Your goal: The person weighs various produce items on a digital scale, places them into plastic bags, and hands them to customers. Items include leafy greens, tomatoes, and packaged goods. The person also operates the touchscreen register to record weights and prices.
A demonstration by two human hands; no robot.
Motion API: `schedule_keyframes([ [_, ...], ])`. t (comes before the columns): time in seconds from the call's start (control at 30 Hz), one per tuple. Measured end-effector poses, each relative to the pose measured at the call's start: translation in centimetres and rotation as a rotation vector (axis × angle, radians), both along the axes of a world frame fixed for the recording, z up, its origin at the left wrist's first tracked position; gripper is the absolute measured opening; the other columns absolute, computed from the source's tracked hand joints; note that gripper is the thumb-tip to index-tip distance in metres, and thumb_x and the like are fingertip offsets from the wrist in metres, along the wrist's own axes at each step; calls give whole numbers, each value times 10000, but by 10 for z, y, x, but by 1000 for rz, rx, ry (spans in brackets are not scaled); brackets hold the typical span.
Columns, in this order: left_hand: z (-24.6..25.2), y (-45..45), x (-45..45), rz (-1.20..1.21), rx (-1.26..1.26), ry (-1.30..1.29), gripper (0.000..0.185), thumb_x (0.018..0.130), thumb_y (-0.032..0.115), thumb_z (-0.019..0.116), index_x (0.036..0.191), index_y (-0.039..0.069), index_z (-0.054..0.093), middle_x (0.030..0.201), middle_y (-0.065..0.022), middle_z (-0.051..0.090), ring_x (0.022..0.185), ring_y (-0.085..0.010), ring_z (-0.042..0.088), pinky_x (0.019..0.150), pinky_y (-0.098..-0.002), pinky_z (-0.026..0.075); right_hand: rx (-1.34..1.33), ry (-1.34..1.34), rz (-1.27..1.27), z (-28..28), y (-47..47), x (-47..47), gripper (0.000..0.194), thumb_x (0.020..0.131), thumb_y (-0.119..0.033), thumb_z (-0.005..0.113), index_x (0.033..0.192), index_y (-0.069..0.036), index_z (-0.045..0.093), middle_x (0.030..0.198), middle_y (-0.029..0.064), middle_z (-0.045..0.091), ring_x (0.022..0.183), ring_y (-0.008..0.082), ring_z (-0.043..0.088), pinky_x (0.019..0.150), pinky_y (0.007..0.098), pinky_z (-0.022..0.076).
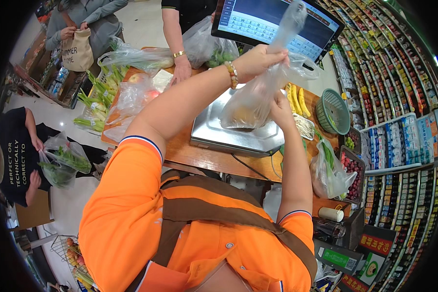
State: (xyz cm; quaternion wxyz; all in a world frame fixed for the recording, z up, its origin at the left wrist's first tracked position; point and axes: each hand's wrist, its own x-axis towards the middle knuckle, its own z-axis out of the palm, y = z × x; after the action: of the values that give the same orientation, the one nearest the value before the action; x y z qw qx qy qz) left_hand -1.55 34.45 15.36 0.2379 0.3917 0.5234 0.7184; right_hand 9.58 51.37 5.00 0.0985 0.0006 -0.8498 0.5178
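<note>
A clear plastic bag (246, 104) with a yellowish-brown item in its bottom is held over the metal pan of a weighing scale (208, 126). Its bottom looks to be at the pan, but whether it touches is unclear. My left hand (264, 60), a beaded bracelet on its wrist, grips the gathered neck, and the bag's twisted top rises in front of a touch screen (253, 22). Lower down, my right hand (281, 108) is closed on the bag's right side. Bananas (298, 100) and a white tray of pale mushrooms (304, 126) lie just right of the scale.
Bagged produce (131, 98) and celery-like stalks (102, 95) crowd the wooden counter's (182, 155) left. A co-worker's hand (182, 69) rests beyond the scale. On the right are a green basket (332, 111), bagged scallions (328, 171) and grape crates (352, 171). People with bags stand left.
</note>
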Motion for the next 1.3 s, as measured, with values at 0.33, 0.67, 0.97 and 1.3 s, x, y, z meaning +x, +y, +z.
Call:
schedule_keyframes([
  [0.33, -40, -1, 3, 69, -177, 39, 316, 1019, 274, 588, 1249, 74, 667, 1136, 5, 666, 1055, -97, 569, 967, -289, 458, 78, 25, -63, -13, 38, 39, 399, 912, -168, 660, 1262, 4, 577, 1248, 140, 639, 1188, 247, 592, 1025, 359, 444],
  [0.67, -40, -25, 16, 8, -226, 75, 682, 896, 308, 757, 1456, 65, 452, 1283, -84, 611, 1209, -167, 563, 1016, -317, 453, 4, 117, -253, -5, 18, 89, 431, 939, -187, 653, 1319, -11, 551, 1325, 139, 589, 1284, 260, 517, 1103, 384, 363],
  [0.97, -12, -71, -66, 566, -480, 504, 625, 997, 266, 593, 1540, 136, 314, 1054, -100, 689, 922, -207, 685, 793, -352, 551, -197, 126, -533, -4, 19, 154, 358, 957, -129, 612, 1301, -41, 559, 1334, 98, 583, 1289, 232, 516, 1121, 441, 335],
  [1.3, 14, -38, -90, 1050, -843, 1310, 530, 996, 308, 503, 1497, 176, 392, 746, -126, 710, 611, -316, 685, 526, -466, 522, -297, 236, -559, -28, 14, 194, 217, 977, -37, 581, 1189, 4, 604, 1183, 92, 642, 1128, 173, 600, 984, 305, 450],
])
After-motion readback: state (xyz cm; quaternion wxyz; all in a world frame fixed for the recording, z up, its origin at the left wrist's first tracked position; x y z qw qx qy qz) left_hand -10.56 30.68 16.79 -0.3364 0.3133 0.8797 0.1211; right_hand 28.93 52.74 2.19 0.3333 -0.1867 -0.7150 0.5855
